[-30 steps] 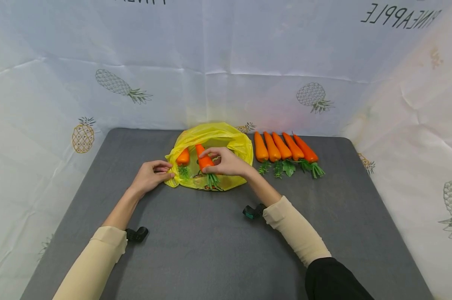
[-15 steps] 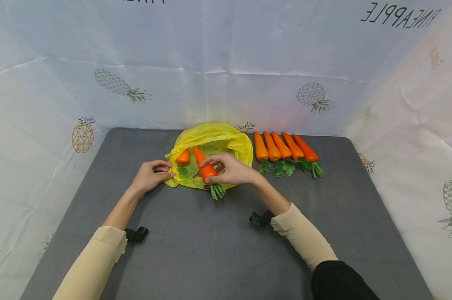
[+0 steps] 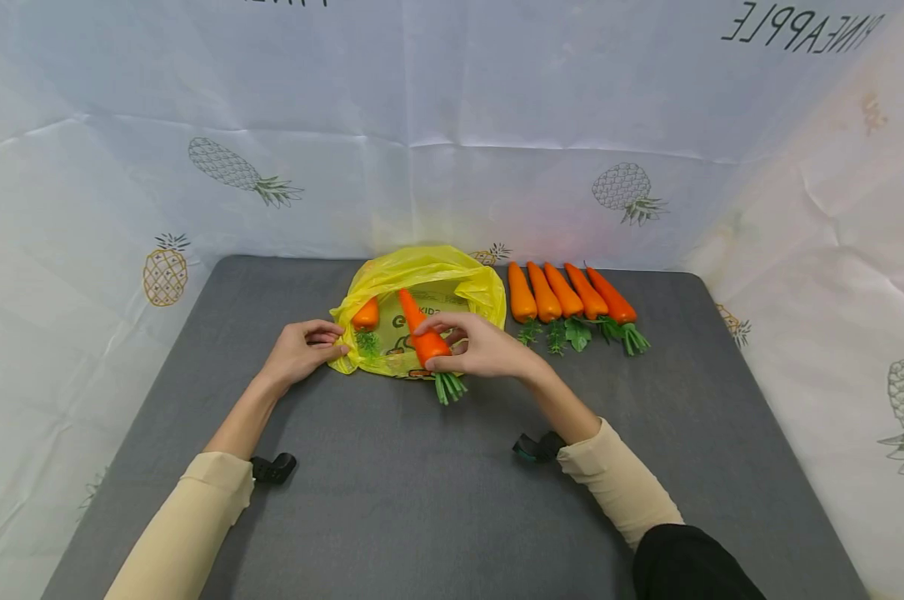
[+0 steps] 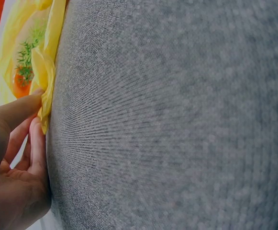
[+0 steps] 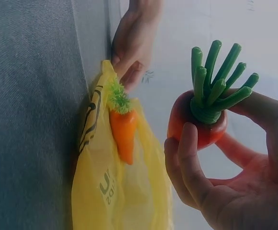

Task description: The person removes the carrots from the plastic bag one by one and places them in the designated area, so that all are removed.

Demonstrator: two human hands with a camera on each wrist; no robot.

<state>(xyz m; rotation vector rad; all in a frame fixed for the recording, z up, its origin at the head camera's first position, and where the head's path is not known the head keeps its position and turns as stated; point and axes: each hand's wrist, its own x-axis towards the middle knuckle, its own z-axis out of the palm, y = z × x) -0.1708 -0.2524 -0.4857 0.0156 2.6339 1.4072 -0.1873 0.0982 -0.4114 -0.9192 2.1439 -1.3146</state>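
A yellow plastic bag (image 3: 414,260) lies with its mouth toward me. At its left edge my left hand (image 3: 299,354) pinches the rim (image 4: 44,96) between thumb and fingers. Inside the bag's left side rests an orange carrot (image 3: 365,315) with feathery green leaves, seen whole in the right wrist view. My right hand (image 3: 485,344) holds a second, redder carrot (image 3: 420,332) by its thick end. Its tip points away from me over the bag's opening, and its cut green stems (image 5: 213,86) stick out toward me.
Several carrots (image 3: 546,296) lie side by side right of the bag, green ends toward me. They sit on a grey table (image 3: 392,500). A white cloth (image 3: 452,192) printed with pineapples rises behind the table.
My right hand and the carrot in it have moved right and toward me, so more of the bag's inside shows. My left hand has stayed on the rim.
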